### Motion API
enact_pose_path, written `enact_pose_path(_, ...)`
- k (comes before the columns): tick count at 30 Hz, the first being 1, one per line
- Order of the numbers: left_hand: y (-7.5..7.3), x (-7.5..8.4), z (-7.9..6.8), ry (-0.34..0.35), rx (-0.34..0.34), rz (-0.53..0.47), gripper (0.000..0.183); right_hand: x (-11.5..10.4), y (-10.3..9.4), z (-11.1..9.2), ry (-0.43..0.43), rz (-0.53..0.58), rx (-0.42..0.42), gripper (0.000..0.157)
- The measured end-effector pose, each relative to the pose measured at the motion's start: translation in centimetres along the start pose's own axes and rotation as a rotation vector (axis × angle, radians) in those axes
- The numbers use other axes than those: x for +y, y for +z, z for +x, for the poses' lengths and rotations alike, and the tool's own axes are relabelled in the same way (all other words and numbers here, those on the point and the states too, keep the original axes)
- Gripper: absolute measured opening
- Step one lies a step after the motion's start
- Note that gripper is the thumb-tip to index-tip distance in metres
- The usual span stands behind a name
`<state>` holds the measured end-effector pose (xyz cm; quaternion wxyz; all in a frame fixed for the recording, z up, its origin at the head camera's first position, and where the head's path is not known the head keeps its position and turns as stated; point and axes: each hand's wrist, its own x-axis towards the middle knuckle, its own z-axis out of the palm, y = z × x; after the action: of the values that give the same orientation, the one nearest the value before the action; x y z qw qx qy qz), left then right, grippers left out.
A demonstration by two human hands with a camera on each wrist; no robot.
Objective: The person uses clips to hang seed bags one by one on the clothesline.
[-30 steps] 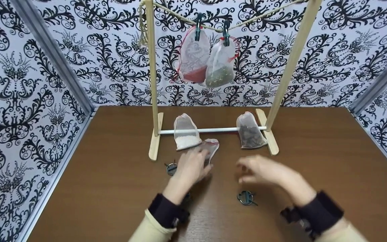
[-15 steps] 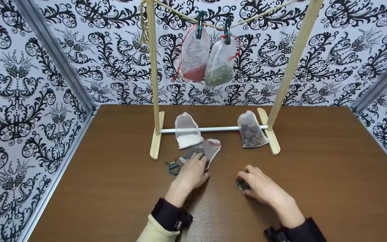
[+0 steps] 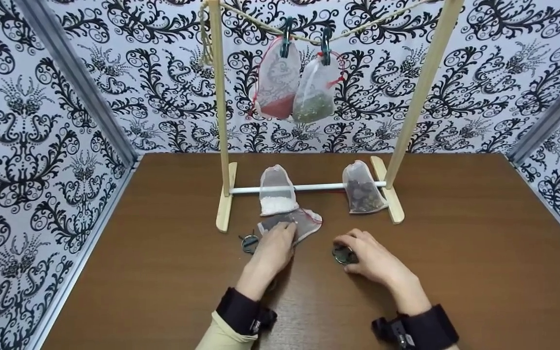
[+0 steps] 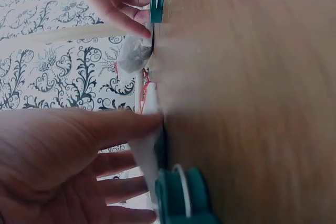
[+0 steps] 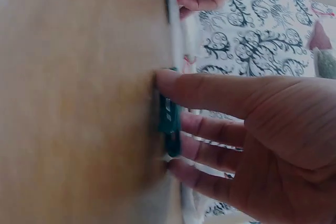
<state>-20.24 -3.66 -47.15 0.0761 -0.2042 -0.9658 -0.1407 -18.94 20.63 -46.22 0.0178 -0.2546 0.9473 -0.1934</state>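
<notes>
My left hand [image 3: 271,245] pinches the near part of a mesh drawstring bag [image 3: 304,221] with dark contents, lying flat on the table. In the left wrist view the thumb and fingers close at the bag's edge, beside a green spring clip [image 4: 184,198]. My right hand [image 3: 375,257] holds another green clip [image 3: 344,254] low over the table, thumb at one end and fingers along the other side in the right wrist view. A mesh bag of white grains [image 3: 278,204] touches the dark bag's far side. Another clip [image 3: 249,244] lies left of my left hand.
A wooden stand with a white crossbar [image 3: 316,186] rises behind the hands. From its rope [image 3: 367,28] hang a red-filled bag [image 3: 278,104] and a green-filled bag [image 3: 314,107], each clipped. A bag of brown pieces [image 3: 363,194] lies by the right foot.
My right hand came down onto the near clip, took hold of it and moved it away from me and slightly left. The dark bag turned a little; the white-grain bag slid slightly right.
</notes>
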Motion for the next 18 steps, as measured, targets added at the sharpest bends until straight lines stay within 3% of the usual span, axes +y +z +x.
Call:
enact_pose_path(6, 0.0, 0.3, -0.3, -0.007, 0.010, 0.078, 0.038, 0.9, -0.4, -1.1, 0.045, -0.047, 0.027, 0.040)
enact_pose_path(11, 0.2, 0.3, -0.3, -0.044, -0.013, 0.116, 0.030, 1.4, -0.3, -1.3, 0.028, -0.082, 0.054, 0.028)
enact_pose_path(18, 0.0, 0.3, 0.2, -0.022, 0.006, 0.126, 0.019, 1.5, -0.7, -1.1, 0.038, -0.009, 0.042, 0.020)
